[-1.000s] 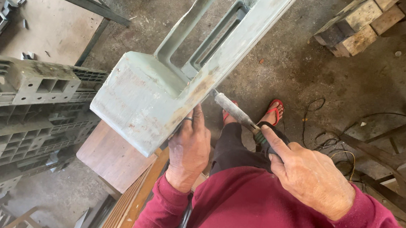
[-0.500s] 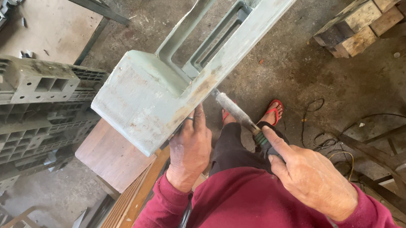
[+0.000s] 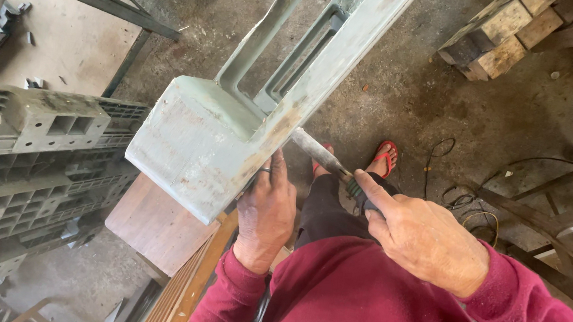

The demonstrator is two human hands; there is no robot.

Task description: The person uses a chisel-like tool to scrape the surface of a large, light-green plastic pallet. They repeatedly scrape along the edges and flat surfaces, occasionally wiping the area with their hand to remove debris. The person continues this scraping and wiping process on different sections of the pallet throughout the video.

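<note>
Right grip point(image 3: 424, 245) is closed around the dark handle of a flat file point(image 3: 321, 156), index finger laid along the top toward the blade. From that grip the blade runs up and away to the left, its tip touching the lower edge of the pale green casting point(image 3: 205, 143), where bare rusty patches show through the paint. Left grip point(image 3: 267, 211) sits just beside it, palm down, fingers curled up against the underside of the casting's blocky end; I read it as bracing the part, not clamped around it, and a ring shows on one finger.

I see the casting leaning away from both grips, its long ribbed arm running up and out of the top of the view. Its blocky end rests over a brown wooden surface point(image 3: 156, 229) below the left grip. Left of that stand stacked grey moulded pieces point(image 3: 31, 159). Beyond the right grip I see a foot in a red sandal point(image 3: 385, 157) on the concrete floor, loose cable, and wooden blocks point(image 3: 498, 34) well apart at the upper right.

I judge the step in hand to be filing that edge, with the file engaged. A next stroke would call for steady pressure along the edge, the blade kept flat to the corner, and the left grip holding the casting firm so it does not rock.
</note>
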